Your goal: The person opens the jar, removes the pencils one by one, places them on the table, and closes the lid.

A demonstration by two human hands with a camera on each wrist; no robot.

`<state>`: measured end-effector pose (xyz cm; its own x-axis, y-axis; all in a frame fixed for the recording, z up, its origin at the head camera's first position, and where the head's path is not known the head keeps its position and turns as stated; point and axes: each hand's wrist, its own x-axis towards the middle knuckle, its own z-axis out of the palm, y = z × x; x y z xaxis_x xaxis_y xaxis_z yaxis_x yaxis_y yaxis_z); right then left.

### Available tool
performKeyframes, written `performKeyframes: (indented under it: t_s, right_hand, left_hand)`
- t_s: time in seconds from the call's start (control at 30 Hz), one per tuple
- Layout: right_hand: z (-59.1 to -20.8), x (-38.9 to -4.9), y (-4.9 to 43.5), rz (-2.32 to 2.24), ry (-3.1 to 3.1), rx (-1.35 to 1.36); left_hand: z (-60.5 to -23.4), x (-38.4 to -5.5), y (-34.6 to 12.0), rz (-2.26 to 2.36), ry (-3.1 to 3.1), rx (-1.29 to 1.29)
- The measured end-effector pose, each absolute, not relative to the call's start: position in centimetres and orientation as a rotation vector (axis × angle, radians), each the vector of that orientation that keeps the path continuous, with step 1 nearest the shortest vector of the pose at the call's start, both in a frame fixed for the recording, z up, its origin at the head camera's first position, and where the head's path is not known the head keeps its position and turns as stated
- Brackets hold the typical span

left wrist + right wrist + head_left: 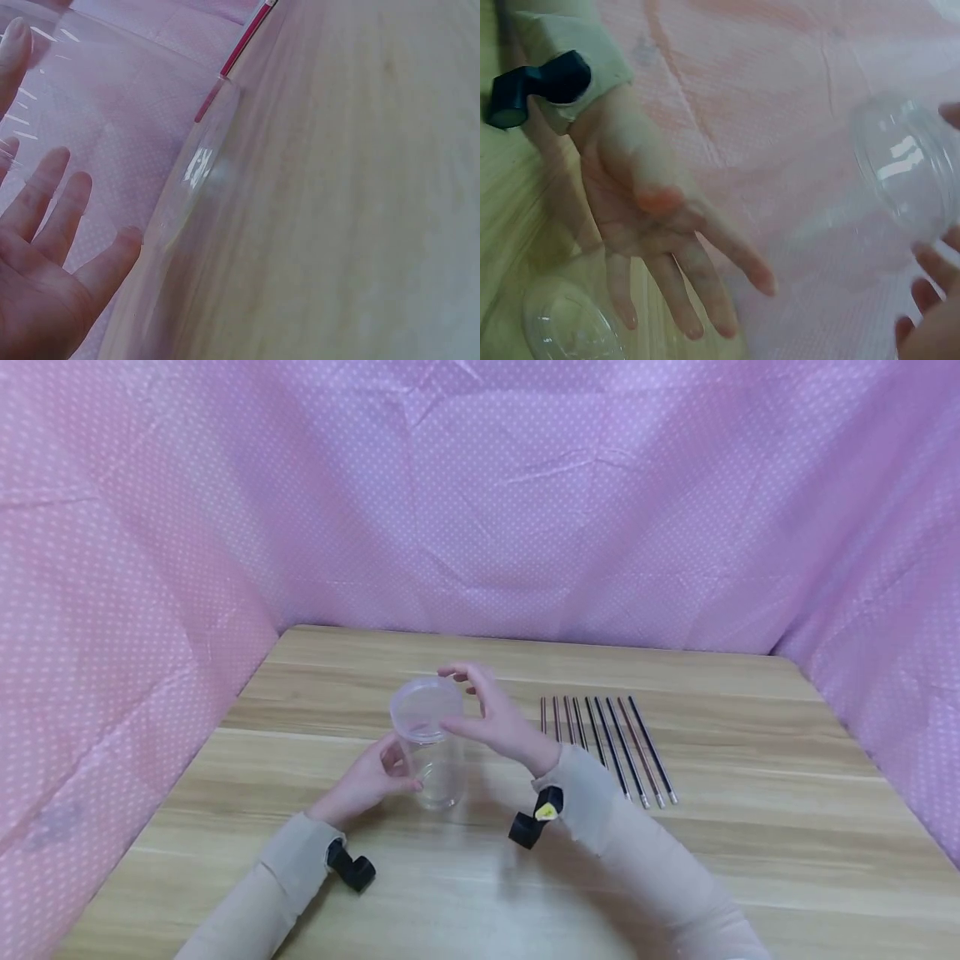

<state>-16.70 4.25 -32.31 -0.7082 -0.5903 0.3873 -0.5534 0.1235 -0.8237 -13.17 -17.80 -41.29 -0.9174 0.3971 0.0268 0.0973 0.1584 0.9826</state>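
Note:
A tall clear plastic jar (441, 772) with a wide round lid (426, 708) stands on the wooden table, left of its centre. My left hand (371, 781) is at the jar's lower left side, thumb in front and other fingers reaching behind. Seen through the plastic in the right wrist view, the left palm (641, 225) is spread with fingers nearly straight. Beside the lid, my right hand (498, 718) has its thumb and fingers parted around the right edge. The left wrist view shows the jar's base (196, 169) against the table.
Several slim, pencil-like sticks (615, 752), black and reddish-brown with silvery ends, lie side by side right of the right hand, partly hidden by that forearm. Pink dotted cloth (525, 510) hangs behind and beside the wooden table (750, 827).

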Motion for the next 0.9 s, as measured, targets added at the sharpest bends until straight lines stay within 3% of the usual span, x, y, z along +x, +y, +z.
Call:
performKeyframes:
  t_s: [0.3,0.9]
  right_hand:
    - [-32.7,-18.5,5.0,-1.647,1.785,-1.249]
    - [-31.9,-15.6,3.6,-1.678,2.391,-0.844]
  left_hand:
    - [-41.5,-13.0,-17.9,1.840,2.167,0.472]
    - [-41.1,-12.8,-17.6,1.839,2.179,0.437]
